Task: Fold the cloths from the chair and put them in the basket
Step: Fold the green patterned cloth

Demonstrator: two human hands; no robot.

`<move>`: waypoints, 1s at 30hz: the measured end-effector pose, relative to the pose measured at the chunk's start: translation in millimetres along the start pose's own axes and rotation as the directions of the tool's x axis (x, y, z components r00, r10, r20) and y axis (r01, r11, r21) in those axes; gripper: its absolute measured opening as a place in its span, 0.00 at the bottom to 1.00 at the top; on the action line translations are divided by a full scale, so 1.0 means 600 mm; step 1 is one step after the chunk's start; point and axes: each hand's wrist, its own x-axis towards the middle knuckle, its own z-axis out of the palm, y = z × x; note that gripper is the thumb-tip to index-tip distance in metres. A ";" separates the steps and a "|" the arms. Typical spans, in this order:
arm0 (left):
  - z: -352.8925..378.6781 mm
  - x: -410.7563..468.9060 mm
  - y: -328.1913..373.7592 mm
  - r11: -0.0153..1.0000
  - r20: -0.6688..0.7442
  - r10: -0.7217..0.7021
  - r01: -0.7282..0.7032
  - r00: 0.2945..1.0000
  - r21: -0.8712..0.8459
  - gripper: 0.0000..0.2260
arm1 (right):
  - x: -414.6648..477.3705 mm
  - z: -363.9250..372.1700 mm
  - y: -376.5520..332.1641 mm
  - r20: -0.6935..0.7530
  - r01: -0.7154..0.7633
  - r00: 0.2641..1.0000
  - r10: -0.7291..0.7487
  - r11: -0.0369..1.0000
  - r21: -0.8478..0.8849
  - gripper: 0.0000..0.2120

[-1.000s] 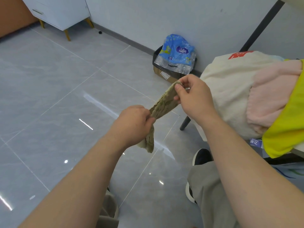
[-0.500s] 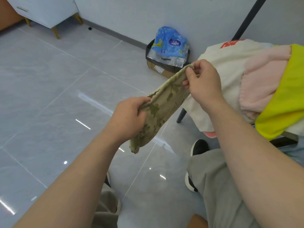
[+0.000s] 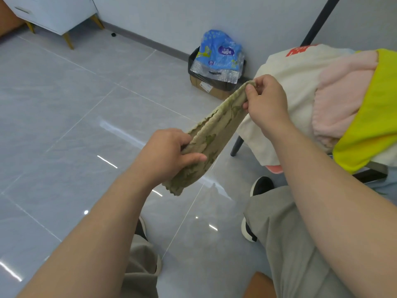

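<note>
At the far left a white cabinet (image 3: 53,14) is standing against the wall on a grey tiled floor (image 3: 64,104). Nearer the middle, the left hand (image 3: 169,153) is gripping the lower end of a green patterned cloth (image 3: 212,134), with its fingers curled round the fabric and its thumb lying across the front. The cloth is hanging in the air between both hands, stretched into a narrow slanting band, and a short tail is drooping below the left hand. Behind it, a blue plastic pack (image 3: 217,54) is sitting in a box by the wall. The right hand (image 3: 266,102) is pinching the cloth's upper end between thumb and fingers. Further right, a cream cloth (image 3: 285,82), a pink cloth (image 3: 343,93) and a yellow cloth (image 3: 373,117) are lying heaped on the chair (image 3: 236,145), not yet folded. No basket is showing.

The person seems to be partway through folding, pulling the band taut. To do this well, both hands should be holding the layered edges lined up under even tension, since this soft fabric looks likely to twist or sag once slackened. The drooping tail wants tucking in first. After that the upper end can be brought down onto the lower one, giving a flat bundle.
</note>
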 end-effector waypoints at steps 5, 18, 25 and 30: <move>-0.015 -0.012 -0.013 0.995 0.052 -0.077 0.074 0.996 0.073 0.27 | 0.011 -0.006 0.014 -0.054 -0.057 0.997 0.058 0.998 0.006 0.10; -0.037 -0.053 -0.039 0.959 -0.116 -0.193 0.163 0.974 -0.232 0.09 | 0.020 -0.010 0.030 -0.073 -0.190 0.979 0.193 0.981 0.038 0.04; -0.045 -0.062 -0.035 0.899 -0.195 -0.279 0.185 0.940 -0.398 0.04 | 0.026 -0.003 0.048 -0.076 -0.276 0.958 0.276 0.961 0.019 0.07; -0.048 -0.063 -0.037 0.877 -0.287 -0.411 0.289 0.865 -0.384 0.09 | 0.032 0.006 0.060 -0.066 -0.292 0.954 0.293 0.956 0.025 0.03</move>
